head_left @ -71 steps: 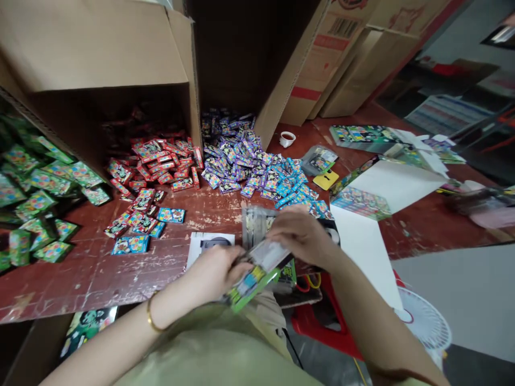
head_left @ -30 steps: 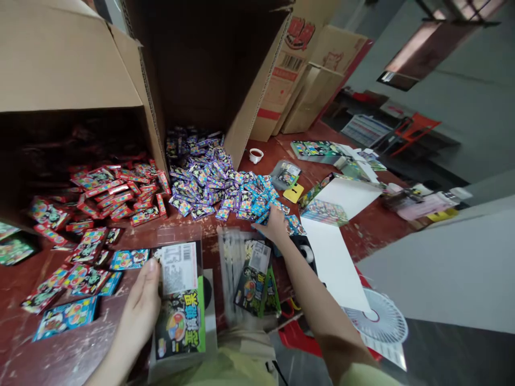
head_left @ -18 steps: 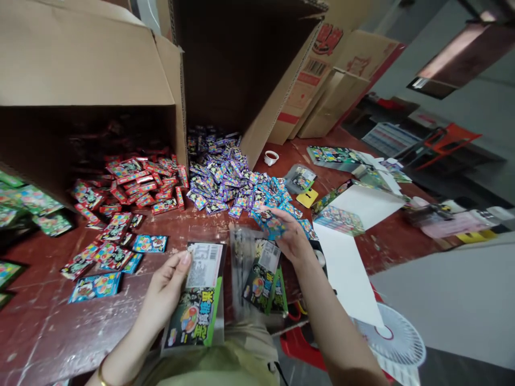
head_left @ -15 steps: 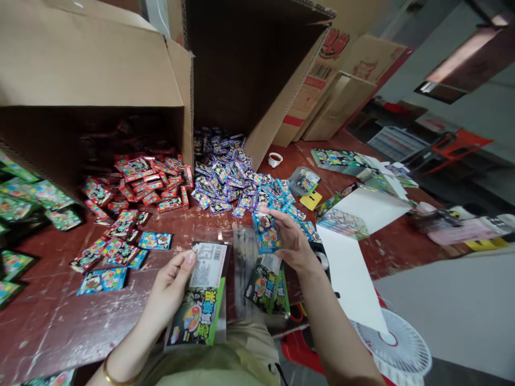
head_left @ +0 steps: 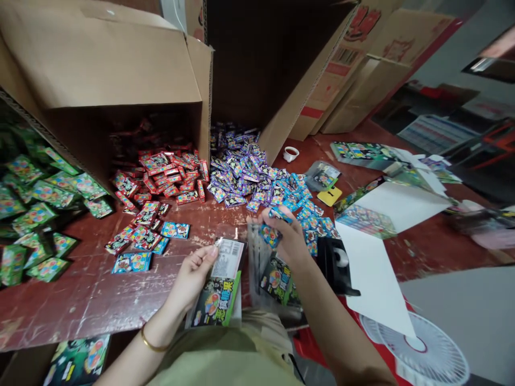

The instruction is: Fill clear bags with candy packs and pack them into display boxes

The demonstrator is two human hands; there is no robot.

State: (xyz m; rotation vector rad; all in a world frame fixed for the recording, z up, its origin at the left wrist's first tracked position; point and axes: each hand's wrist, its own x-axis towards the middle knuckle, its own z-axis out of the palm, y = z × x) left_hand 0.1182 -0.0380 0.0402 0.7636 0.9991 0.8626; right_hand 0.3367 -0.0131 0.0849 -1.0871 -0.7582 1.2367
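My left hand [head_left: 195,276] pinches the top edge of a clear packaging bag [head_left: 217,297] with a black and green printed front and a white label. My right hand [head_left: 290,238] is closed around small blue candy boxes [head_left: 270,235]; its palm hides part of them. Beneath that hand lie more printed bags [head_left: 277,279] at the table edge. Loose blue boxes [head_left: 322,228] are scattered just beyond my right hand. To the left of the held bag, several blue and red boxes [head_left: 147,236] lie on the table.
Red boxes [head_left: 173,174] and purple boxes [head_left: 241,166] spill from large cartons [head_left: 132,69]. Green boxes [head_left: 52,195] are heaped at left. A black tape dispenser [head_left: 336,265], white card [head_left: 374,273], yellow tag [head_left: 329,196] and white ring [head_left: 290,154] are at right. A fan [head_left: 438,348] stands below.
The view has shifted left, so the scene appears further right. My right hand has turned and tipped the blue boxes it holds. My left hand still grips the bag.
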